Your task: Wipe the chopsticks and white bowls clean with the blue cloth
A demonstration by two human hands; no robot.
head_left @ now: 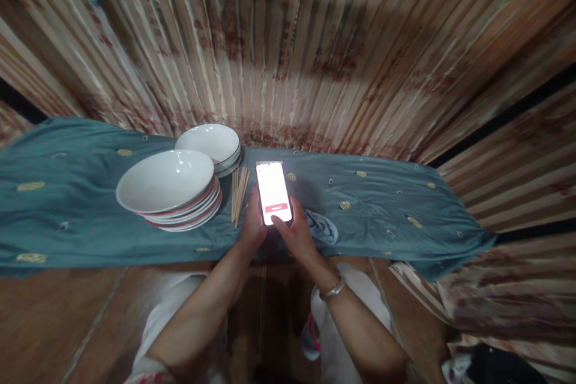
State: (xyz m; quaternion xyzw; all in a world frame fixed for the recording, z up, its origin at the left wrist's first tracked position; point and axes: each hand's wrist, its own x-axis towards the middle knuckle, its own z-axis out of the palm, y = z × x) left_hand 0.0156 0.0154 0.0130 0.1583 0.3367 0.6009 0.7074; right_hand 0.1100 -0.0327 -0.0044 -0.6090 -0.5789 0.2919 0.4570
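Between my hands is a smartphone (273, 189) with a bright white screen and a red bar near its lower end. My left hand (254, 219) is wrapped round its left edge. My right hand (297, 229) grips the lower right side, its thumb over the bottom of the screen. Just left of the phone lie several wooden chopsticks (239, 195) side by side. Farther left stands a stack of large white bowls and plates (166, 183) with red rims. Behind it is a second stack of white bowls (211, 143). A folded grey-blue cloth (324, 228) lies beside my right hand.
A teal cloth with yellow pineapple prints (378, 192) covers the narrow table. A pleated, patterned curtain (279, 42) hangs right behind it. Dark poles (486, 123) stand at both sides. My knees are below the front edge, above a brown tiled floor (67, 318).
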